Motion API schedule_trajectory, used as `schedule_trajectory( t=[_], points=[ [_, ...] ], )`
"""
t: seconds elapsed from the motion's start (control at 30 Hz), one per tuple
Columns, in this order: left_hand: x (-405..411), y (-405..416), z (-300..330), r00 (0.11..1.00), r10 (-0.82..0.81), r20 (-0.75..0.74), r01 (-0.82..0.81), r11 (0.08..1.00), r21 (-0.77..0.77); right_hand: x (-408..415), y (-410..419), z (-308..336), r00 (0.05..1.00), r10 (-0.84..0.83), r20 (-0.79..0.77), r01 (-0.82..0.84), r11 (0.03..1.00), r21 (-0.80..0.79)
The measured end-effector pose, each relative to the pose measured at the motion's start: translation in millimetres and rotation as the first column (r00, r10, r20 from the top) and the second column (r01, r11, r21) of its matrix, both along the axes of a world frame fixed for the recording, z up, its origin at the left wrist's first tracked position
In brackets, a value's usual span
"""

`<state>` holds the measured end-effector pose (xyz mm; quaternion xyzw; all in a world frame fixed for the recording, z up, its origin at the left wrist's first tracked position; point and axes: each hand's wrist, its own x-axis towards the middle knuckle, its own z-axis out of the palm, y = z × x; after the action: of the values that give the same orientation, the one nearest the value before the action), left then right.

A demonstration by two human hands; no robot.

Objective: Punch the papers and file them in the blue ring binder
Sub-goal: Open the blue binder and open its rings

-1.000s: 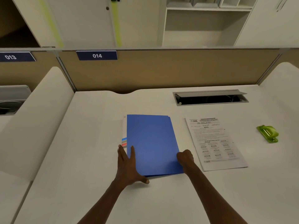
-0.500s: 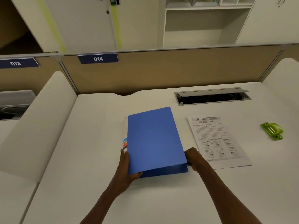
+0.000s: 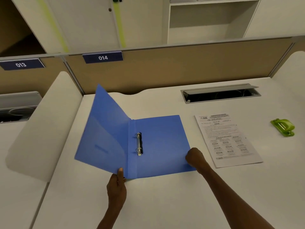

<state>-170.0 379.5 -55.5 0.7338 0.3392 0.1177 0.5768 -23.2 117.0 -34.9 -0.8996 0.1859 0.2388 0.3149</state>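
Note:
The blue ring binder (image 3: pixel 161 146) lies on the white desk, its back cover flat and its metal two-ring clasp (image 3: pixel 139 144) showing. Its front cover (image 3: pixel 105 133) stands raised and swung to the left. My left hand (image 3: pixel 117 180) pinches the near edge of that cover close to the spine. My right hand (image 3: pixel 194 157) rests with curled fingers on the back cover's near right corner. A printed sheet of paper (image 3: pixel 227 139) lies flat just right of the binder. A green hole punch (image 3: pixel 283 127) sits further right, untouched.
An open cable hatch (image 3: pixel 220 93) is set into the desk behind the paper. A tan partition with labels 013 and 014 closes off the back. A white curved side panel (image 3: pixel 41 126) rises on the left.
The binder was closed a second ago. My left hand has lifted the front cover and swung it leftward, exposing the rings, while my right hand stayed on the near right corner.

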Motion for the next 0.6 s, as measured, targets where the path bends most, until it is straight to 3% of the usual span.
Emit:
schedule_trajectory(
  t=[0.17,0.23,0.3,0.43,0.6],
  points=[
    [-1,10,-6,0.983,0.117,-0.140,-0.105,0.990,0.091,-7,6,-5,0.989,0.129,0.070,-0.116,0.979,-0.168],
    [1,11,-5,0.963,0.151,-0.223,-0.143,0.988,0.052,-10,8,-5,0.987,0.135,0.089,-0.116,0.974,-0.194],
    [1,16,-6,0.937,0.181,-0.300,-0.218,0.972,-0.092,-12,10,-5,0.983,0.152,0.107,-0.128,0.971,-0.203],
    [3,24,-1,0.912,0.179,-0.370,-0.343,0.827,-0.445,-15,12,-8,0.976,0.179,0.125,-0.149,0.964,-0.219],
    [13,24,8,0.931,0.143,-0.337,-0.344,0.659,-0.669,-18,15,-10,0.968,0.200,0.153,-0.162,0.960,-0.228]
  ],
)
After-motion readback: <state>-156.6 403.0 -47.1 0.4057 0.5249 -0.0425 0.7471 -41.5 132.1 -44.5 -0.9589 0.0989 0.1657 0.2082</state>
